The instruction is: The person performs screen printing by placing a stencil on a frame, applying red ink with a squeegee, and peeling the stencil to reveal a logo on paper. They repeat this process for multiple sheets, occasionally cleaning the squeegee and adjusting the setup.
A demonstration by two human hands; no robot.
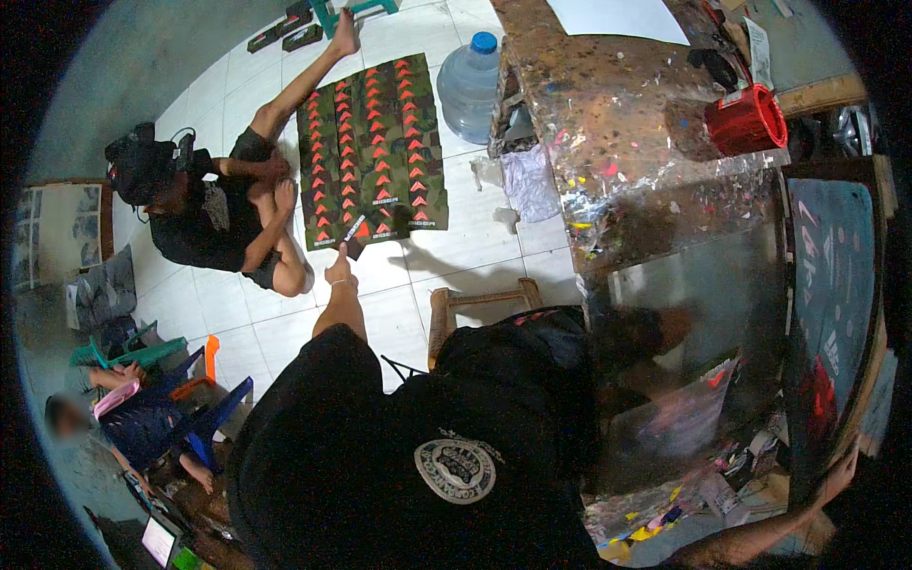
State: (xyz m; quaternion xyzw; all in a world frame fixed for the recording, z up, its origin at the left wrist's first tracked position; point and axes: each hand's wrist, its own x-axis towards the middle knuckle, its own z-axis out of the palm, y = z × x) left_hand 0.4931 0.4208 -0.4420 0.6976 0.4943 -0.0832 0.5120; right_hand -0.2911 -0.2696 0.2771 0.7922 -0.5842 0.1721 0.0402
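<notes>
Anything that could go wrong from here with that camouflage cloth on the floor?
The left hand is at a small dark piece by the lower edge of the camouflage cloth; a tug might skew the cloth. A seated person's bare foot is close beside the cloth and could nudge it.

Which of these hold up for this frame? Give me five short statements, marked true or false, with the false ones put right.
1. The left hand is at the near edge of the camouflage cloth. True.
2. The red can is on the table. True.
3. The cloth is spread on the table. False: it lies on the tiled floor.
4. The jug has a red cap. False: its cap is blue.
5. The right hand is at the cloth too. False: it is far off to the right, by the framed board.
</notes>
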